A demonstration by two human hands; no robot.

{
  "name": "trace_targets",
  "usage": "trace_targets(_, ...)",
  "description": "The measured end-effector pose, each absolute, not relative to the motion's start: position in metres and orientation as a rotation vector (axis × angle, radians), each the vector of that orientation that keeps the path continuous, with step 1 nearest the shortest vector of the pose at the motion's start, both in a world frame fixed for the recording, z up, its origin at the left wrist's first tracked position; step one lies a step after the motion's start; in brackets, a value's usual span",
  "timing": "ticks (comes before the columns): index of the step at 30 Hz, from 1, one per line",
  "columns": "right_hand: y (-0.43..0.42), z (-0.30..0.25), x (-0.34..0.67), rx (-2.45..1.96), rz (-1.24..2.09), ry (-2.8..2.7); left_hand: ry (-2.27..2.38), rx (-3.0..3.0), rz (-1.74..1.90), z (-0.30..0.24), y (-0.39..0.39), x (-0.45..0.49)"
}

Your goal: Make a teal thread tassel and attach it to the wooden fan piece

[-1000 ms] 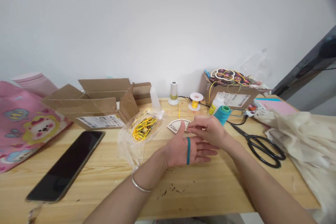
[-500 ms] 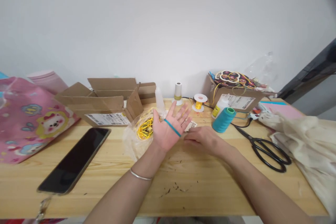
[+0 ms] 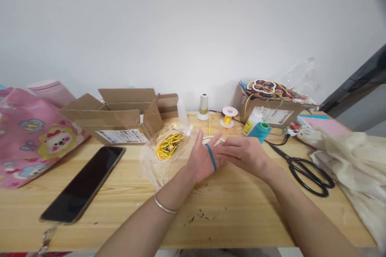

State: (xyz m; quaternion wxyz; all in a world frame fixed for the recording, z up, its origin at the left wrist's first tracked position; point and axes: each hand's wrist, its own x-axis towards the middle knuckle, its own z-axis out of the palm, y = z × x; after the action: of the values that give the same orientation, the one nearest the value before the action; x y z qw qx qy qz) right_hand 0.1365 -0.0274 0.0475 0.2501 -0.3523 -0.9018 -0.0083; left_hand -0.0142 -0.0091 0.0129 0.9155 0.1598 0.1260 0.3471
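My left hand point(image 3: 205, 162) is palm up above the table, fingers stretched out and apart, with a band of wound teal thread point(image 3: 211, 157) across the palm. My right hand point(image 3: 249, 154) reaches over from the right, its fingers pressed together against the left fingers; what they pinch, if anything, is hidden. Just behind the right hand stands a teal thread cone point(image 3: 261, 129), its lower part covered. Beyond the left fingertips lies a flat white piece with dark markings point(image 3: 208, 139), partly hidden. A clear bag of yellow cord point(image 3: 167, 147) rests left of my left hand.
A black phone point(image 3: 86, 184) and an opened carton point(image 3: 99, 118) are on the left, beside a pink printed bag point(image 3: 39, 140). White and yellow spools point(image 3: 228, 117) stand behind. Black-handled scissors point(image 3: 310, 174) and cream cloth point(image 3: 350, 164) lie right; a filled box point(image 3: 271, 108) sits behind.
My left hand has lowered and turned, moving right to meet the right hand. My right hand has shifted slightly right and now covers part of the teal cone.
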Motion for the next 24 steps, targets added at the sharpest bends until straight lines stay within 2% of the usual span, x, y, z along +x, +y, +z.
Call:
trace_targets(10, -0.016, 0.044, 0.149, -1.085, 0.031, -2.251, 0.180, 0.469, 0.353, 0.008, -0.023, -0.002)
trace_targets(21, -0.011, 0.033, 0.142, -1.181, 0.612, -2.332, 0.157, 0.659, 0.130, 0.020, -0.026, -0.012)
trace_targets(24, -0.010, 0.026, 0.140, -1.148, 0.685, -2.400, 0.056, 0.622, 0.177, 0.025, -0.025, -0.018)
